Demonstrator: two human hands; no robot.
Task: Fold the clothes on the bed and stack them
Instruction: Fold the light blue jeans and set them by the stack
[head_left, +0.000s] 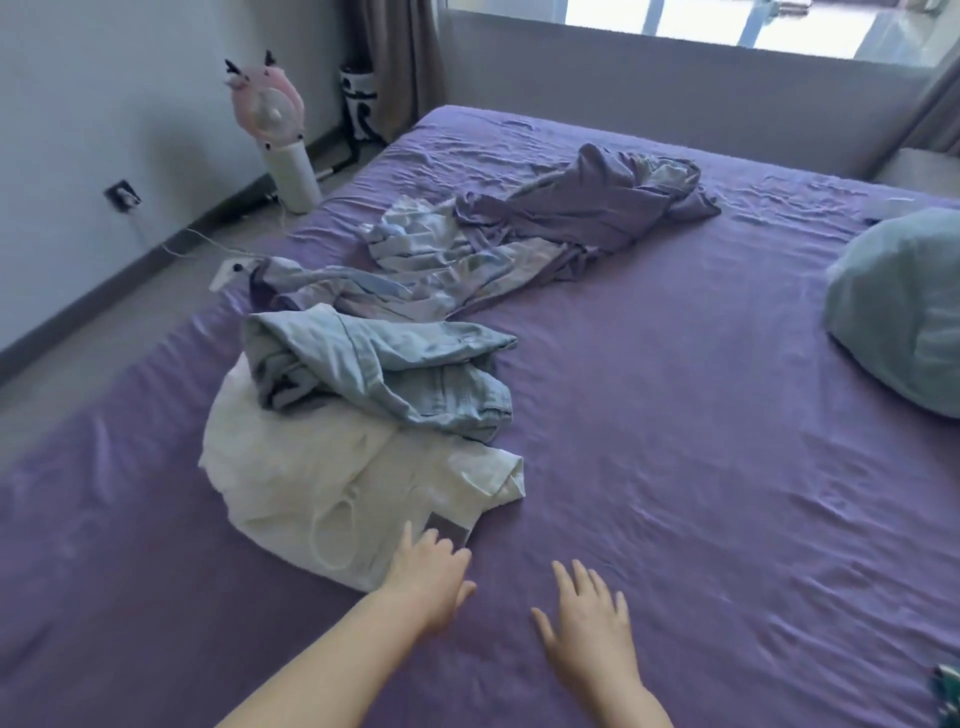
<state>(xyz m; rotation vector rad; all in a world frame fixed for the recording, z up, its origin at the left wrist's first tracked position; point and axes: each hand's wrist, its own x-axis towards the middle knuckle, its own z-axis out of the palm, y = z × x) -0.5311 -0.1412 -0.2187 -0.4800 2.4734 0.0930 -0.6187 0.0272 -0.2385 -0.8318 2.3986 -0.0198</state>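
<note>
Bed (675, 467) has a purple sheet, wrinkled, no clothes folded or stacked yet.

Left hand (431, 577): fingers straight and slightly spread, holding nothing, fingertips over the near edge of the white garment (311, 467) by its grey patch (447, 530). Touching or just above, can't tell. Right hand (587, 623): fingers straight and spread, palm down over bare sheet, holding nothing, just right of the white garment and apart from it.

White garment: crumpled heap at the left-near part of the bed, long axis running roughly near-far, neckline opening toward the near side.

Light blue garment (384, 374): bunched on top of the far end of the white one, long axis roughly left-right, one flat band pointing right.

Behind it, a patterned pale garment (426, 260) lies strung out, long axis diagonal from left-near to right-far. A lavender garment (597, 213) overlaps its far end, same diagonal, bunched at the far right.

Teal pillow (904, 312) at the right edge, well apart from the clothes.

On the floor left of the bed: a pink fan (270, 109) on a white base, upright, cable trailing toward the bed.
</note>
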